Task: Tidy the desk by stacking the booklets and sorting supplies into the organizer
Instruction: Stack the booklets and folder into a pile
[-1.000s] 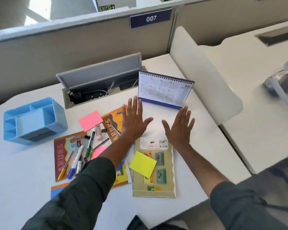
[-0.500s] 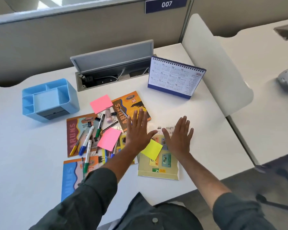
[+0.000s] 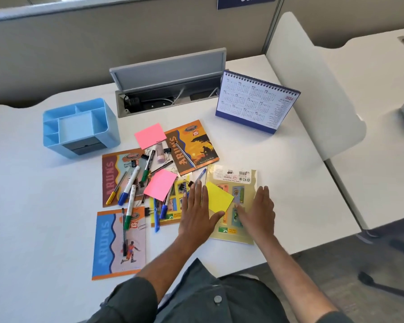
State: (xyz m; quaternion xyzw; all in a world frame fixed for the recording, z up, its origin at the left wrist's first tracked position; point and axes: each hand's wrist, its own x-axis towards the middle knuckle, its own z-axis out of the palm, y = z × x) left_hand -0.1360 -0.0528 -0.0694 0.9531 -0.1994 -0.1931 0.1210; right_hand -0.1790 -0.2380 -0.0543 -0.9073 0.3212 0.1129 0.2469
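Neither grip has closed on anything: our left hand (image 3: 197,213) and right hand (image 3: 258,214) lie flat, fingers spread, either side of the yellow sticky note (image 3: 217,197) on the pale booklet (image 3: 247,180) near the tabletop's front edge, probably ready to gather it. Pens (image 3: 128,185), clips and pink notes (image 3: 160,185) litter the other booklets (image 3: 191,145) mid-tabletop. The blue organizer (image 3: 79,127) waits empty toward the back left.

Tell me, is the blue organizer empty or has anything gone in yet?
Empty. Every open compartment of the blue organizer shows bare plastic, while the pens still lie loose on the booklets.
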